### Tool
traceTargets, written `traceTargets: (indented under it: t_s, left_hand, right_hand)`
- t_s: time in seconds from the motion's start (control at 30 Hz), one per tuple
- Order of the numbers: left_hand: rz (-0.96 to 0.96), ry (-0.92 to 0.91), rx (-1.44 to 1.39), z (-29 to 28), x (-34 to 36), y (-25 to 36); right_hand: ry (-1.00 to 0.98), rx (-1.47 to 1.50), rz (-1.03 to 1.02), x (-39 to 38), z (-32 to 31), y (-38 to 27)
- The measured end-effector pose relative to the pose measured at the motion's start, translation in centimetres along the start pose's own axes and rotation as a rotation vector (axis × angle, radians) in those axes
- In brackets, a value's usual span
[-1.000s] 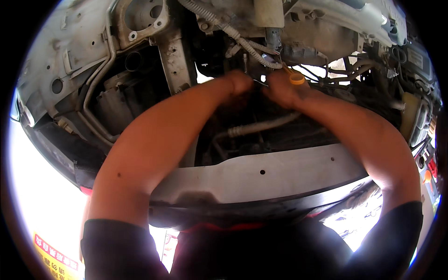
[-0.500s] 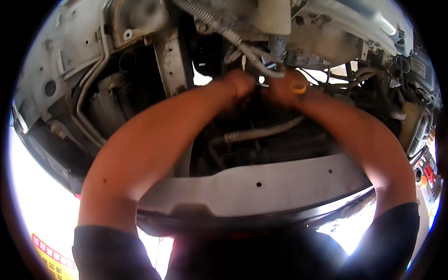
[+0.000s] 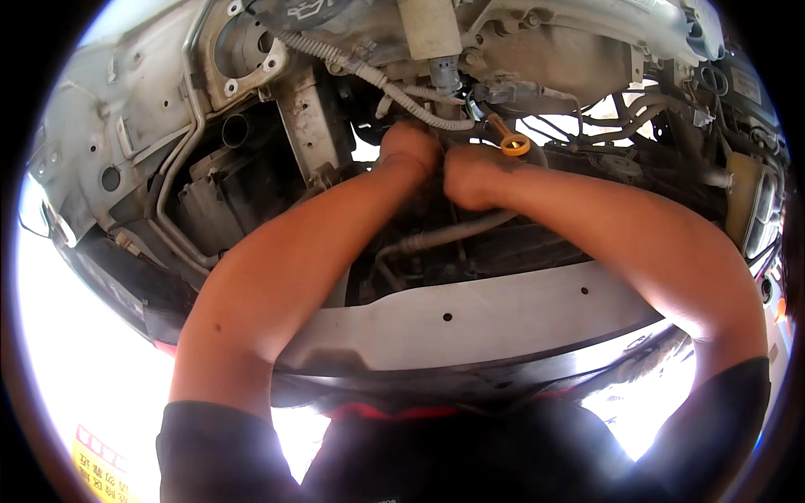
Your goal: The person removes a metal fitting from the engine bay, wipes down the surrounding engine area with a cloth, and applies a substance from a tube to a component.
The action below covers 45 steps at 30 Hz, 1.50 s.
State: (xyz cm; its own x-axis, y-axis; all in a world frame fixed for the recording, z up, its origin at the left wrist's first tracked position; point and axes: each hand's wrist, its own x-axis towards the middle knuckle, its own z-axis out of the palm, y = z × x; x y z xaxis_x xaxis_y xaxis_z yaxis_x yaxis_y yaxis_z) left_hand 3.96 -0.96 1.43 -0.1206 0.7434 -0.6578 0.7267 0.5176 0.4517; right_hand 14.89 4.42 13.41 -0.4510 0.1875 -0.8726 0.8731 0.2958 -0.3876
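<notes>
Deep in a car's front engine bay, my left hand point(image 3: 409, 147) is closed among the parts below a ribbed grey hose point(image 3: 386, 88). My right hand point(image 3: 470, 180) is closed just beside it, a little lower. What either hand holds is hidden behind the fingers and knuckles. An orange loop-handled dipstick point(image 3: 515, 144) rises right beside my right hand. Above them are a cylindrical beige housing point(image 3: 429, 29) and a grey connector point(image 3: 507, 92).
A pale metal crossbeam point(image 3: 495, 306) spans below my hands, between my forearms. A metal bracket point(image 3: 302, 126) and pipes point(image 3: 172, 210) lie to the left. A yellowish reservoir point(image 3: 742, 201) stands at the right. A yellow sign point(image 3: 101, 474) shows at the lower left.
The view has shifted slightly. My right hand has moved left, closer to my left hand, and the thin shiny piece seen between them earlier is no longer visible.
</notes>
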Motion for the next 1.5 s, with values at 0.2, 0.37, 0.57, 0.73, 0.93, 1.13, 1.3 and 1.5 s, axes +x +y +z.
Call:
traceTargets:
  t_s: [0.2,0.37,0.57,0.73,0.93,1.13,1.3,1.5]
  left_hand:
    - [0.094,0.053,0.089,-0.6,-0.2,0.2]
    - [0.151,0.071,0.150,0.7,0.4,-0.6]
    - [0.127,0.080,0.137,1.2,0.7,-1.1]
    - [0.075,0.023,0.105,0.0,-0.3,0.1]
    - [0.087,-0.023,0.161,0.1,0.6,0.0]
    - [0.152,0.031,0.147,0.7,0.8,-0.4]
    - [0.152,0.020,0.237,0.8,0.8,-0.1]
    - [0.137,0.029,0.169,0.4,0.5,-0.1]
  right_hand:
    - [0.148,0.027,0.055,-0.4,0.9,0.9]
    - [0.150,-0.170,-0.021,-0.1,1.3,2.4]
    - [0.095,-0.237,-0.038,-0.5,-0.1,2.4]
    - [0.079,-0.268,-0.083,0.3,0.3,4.0]
    - [0.303,-0.203,-0.163,1.6,2.2,4.8]
    - [0.152,-0.124,0.081,0.8,0.9,1.3]
    - [0.255,-0.180,0.096,0.2,1.3,1.4]
    - [0.207,-0.237,0.020,0.7,1.2,2.7]
